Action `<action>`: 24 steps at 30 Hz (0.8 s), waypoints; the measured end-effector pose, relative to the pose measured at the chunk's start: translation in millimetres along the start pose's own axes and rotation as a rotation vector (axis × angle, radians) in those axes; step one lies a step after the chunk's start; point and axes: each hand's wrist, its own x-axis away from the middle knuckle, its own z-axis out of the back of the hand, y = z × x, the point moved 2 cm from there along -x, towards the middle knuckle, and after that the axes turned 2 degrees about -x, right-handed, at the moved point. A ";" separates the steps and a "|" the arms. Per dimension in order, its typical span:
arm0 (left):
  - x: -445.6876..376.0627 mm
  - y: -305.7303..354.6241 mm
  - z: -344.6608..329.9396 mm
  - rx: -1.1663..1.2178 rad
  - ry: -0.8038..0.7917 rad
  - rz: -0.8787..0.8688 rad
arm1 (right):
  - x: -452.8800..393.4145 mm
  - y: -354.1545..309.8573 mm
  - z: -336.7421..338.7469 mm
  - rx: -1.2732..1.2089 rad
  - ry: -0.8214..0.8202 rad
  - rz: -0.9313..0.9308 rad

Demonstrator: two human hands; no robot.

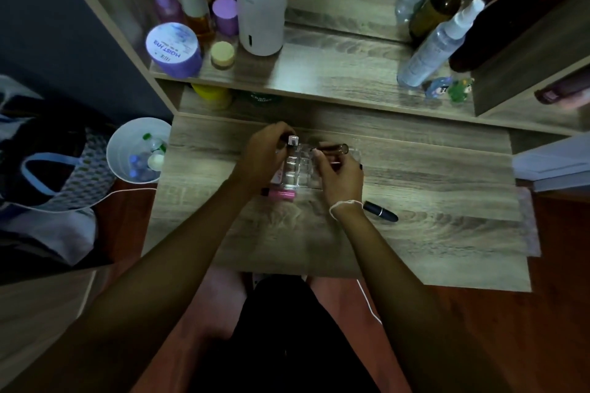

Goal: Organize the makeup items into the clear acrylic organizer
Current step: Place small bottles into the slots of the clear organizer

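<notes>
While both forearms reach out over the wooden worktop, a black lipstick tube lies on its side just beside the right wrist, on the outer side of it, touching neither hand. A pale band circles that wrist. Below the left hand, nearer the body, a pink-capped item lies flat against the near end of the clear acrylic organizer, which sits on the worktop between the two hands, its small square compartments showing through. The left hand curls over the organizer's far left corner and pinches a small silver-capped tube with its fingertips, holding it upright above the compartments. The right hand is closed around a dark cylindrical tube, held level across the organizer's far right side; whether it touches the acrylic I cannot tell. Well off beyond the left hand, past the worktop's edge, a white bucket holds small bottles. Farther out, beyond both hands, a raised shelf carries a purple tub, a white cylindrical appliance and, on the right-hand side, a clear spray bottle.
</notes>
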 end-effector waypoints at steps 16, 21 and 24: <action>-5.7 2.5 -1.3 -0.158 -0.099 0.023 | -24.9 -6.4 -16.8 0.460 -0.229 0.168; -5.6 3.0 -2.5 -0.224 -0.120 0.005 | -27.3 -9.7 -17.6 0.458 -0.232 0.144; -6.2 0.3 -4.6 -0.273 -0.108 0.029 | -25.6 -12.1 -17.3 0.457 -0.227 0.148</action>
